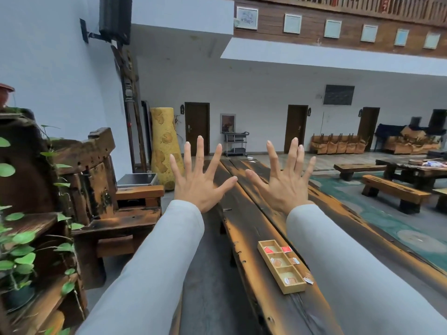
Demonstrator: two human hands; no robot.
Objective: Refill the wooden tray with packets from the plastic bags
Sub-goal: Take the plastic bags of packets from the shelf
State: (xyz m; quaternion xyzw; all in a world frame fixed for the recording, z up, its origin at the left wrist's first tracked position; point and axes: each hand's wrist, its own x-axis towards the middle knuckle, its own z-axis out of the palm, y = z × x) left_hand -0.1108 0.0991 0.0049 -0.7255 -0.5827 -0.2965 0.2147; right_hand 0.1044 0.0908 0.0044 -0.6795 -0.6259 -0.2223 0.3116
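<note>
A light wooden tray (pixel 263 256) with three compartments lies on the long dark wooden table (pixel 244 228), below and between my arms. Each compartment holds a packet or two: red in the far one, clear and orange in the others. A red packet (pixel 286 249) and two clear packets (pixel 294 261) lie beside the tray's right edge, partly hidden by my right sleeve. My left hand (pixel 200 182) and my right hand (pixel 285 182) are raised well above the table, backs toward me, fingers spread, holding nothing. No plastic bags show.
A heavy wooden chair (pixel 108 189) stands left of the table, with leafy plants (pixel 17 243) at the far left. Low wooden benches (pixel 394 189) and a green rug (pixel 391 221) lie to the right. A tall yellow vase (pixel 164 146) stands beyond the chair.
</note>
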